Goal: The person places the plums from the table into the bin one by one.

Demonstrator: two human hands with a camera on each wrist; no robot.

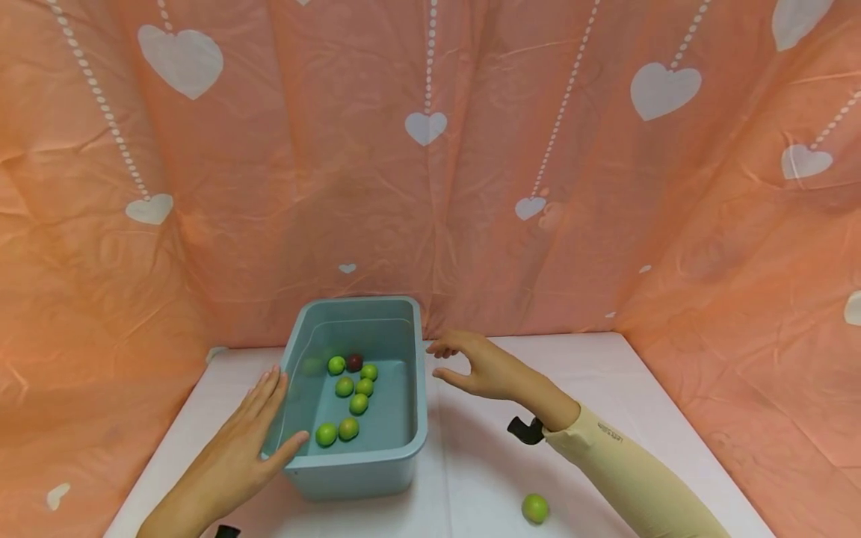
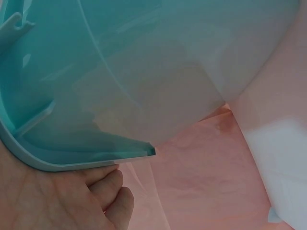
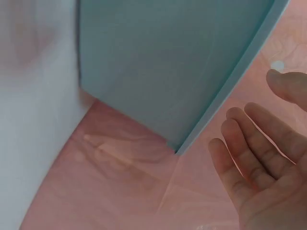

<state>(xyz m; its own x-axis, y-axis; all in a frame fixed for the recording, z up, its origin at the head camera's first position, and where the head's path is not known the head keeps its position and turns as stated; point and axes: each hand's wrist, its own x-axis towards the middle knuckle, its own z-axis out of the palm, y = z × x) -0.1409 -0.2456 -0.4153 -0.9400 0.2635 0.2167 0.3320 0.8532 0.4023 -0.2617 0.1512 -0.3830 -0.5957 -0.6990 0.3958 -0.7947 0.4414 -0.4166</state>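
Observation:
A grey-blue plastic bin (image 1: 356, 480) stands on the table with several small round green fruits (image 1: 326, 434) and one dark red fruit (image 1: 354, 362) on its floor. My left hand (image 1: 235, 441) lies along the bin's left rim, fingers straight and thumb spread over the front left corner. In the left wrist view, that palm and its fingers (image 2: 117, 191) sit right under the rim. Just beyond the right rim hovers my right hand (image 1: 477, 366), holding nothing. Its fingers (image 3: 244, 158) are loosely bent with the thumb apart, beside the bin's outer wall (image 3: 153, 62).
One green fruit (image 1: 535, 508) lies by itself on the white tabletop (image 1: 605, 418), near the front and below my right forearm. Peach-coloured curtains (image 1: 377, 224) with white hearts hang behind the table and at both sides. The bin stands close to the back curtain.

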